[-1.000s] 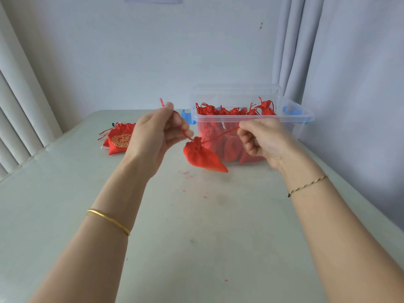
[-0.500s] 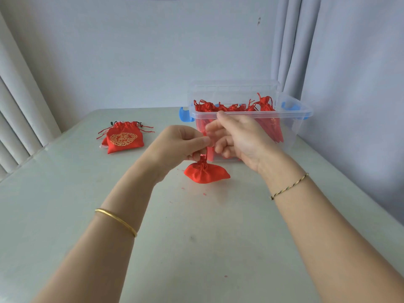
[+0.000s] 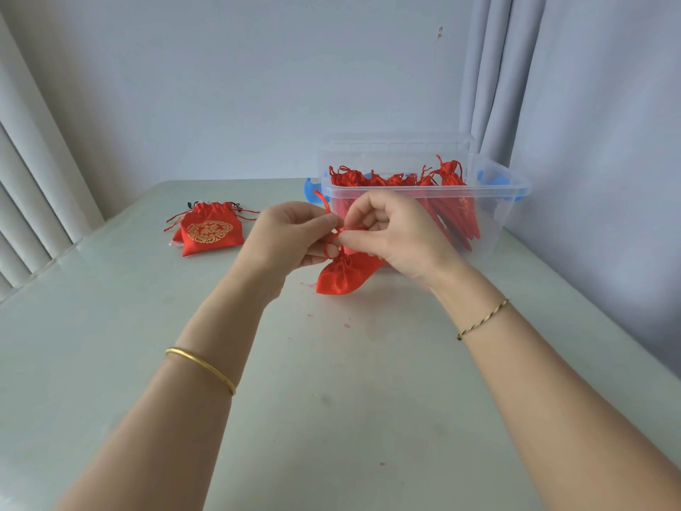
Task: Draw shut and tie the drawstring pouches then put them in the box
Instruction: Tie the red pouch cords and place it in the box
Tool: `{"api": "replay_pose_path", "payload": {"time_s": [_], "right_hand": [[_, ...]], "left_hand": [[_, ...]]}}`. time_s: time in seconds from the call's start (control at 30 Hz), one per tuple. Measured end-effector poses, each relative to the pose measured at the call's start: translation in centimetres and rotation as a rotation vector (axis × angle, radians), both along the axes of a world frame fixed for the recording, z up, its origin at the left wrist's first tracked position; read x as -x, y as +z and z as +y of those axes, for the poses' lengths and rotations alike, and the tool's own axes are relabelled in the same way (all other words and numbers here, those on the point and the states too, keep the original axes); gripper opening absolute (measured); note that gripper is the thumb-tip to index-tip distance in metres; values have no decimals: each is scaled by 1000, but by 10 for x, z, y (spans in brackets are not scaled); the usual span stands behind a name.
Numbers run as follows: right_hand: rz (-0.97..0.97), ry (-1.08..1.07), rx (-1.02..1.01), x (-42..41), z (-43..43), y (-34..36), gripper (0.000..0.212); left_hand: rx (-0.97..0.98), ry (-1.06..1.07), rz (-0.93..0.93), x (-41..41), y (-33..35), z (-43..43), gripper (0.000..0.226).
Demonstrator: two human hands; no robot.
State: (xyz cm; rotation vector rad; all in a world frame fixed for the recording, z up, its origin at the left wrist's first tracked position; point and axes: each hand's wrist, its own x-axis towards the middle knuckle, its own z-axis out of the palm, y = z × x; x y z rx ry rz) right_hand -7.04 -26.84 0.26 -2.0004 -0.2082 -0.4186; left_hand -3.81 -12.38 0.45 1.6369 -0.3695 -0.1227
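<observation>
In the middle of the frame the two hands are together, their fingertips almost touching; the left hand (image 3: 291, 234) pinches the red cord (image 3: 330, 242) between thumb and forefinger, and the right hand (image 3: 392, 234) pinches the same cord from the other side with its fingers curled. The cord makes a small loop between the hands; one loose end of it stands up above the left hand.

Just below the fingers is the red pouch (image 3: 342, 277); its mouth is drawn shut and gathered, and its body is tilted with one corner pointing to the lower left. I cannot tell if it rests on the table (image 3: 331, 418) or hangs just over it.

Behind the hands, in the upper right of the middle, stands the clear plastic box (image 3: 505, 215) with blue clips (image 3: 311, 186) at its ends; it holds many red pouches (image 3: 390, 178), packed close together, with their tied tops reaching the rim. A clear lid (image 3: 398, 140) stands behind the box.

To the left of the hands, well apart from the box, another red pouch (image 3: 210, 234) with a gold pattern lies flat on the table; its cords are spread loose to both sides.

A few small red bits of thread (image 3: 346, 324) lie on the table below the held pouch.

The left wrist has a gold bangle (image 3: 201, 368); the right wrist has a thin braided bracelet (image 3: 482, 319). A pale curtain (image 3: 589, 142) hangs at the right side of the frame; a plain wall (image 3: 258, 86) fills the top; white blinds (image 3: 33, 201) are at the left edge.
</observation>
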Motion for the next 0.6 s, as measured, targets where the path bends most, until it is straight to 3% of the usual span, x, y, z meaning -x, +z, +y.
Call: {"api": "replay_pose_path", "payload": {"time_s": [0.37,0.43,0.5,0.6], "right_hand": [[-315,-130,440,-2,10,-7,2],[-224,-156,368,-3,7,-7,5],[-90,-159,170,-5,3,-7,8],[119,-103,-211,-5,-3,-7,14]], "left_hand": [[23,77,10,-3,1,2,13],[42,39,37,-4,4,4,24],[-12,70,9,-4,6,5,32],[-162,156,-205,3,13,5,22]]}}
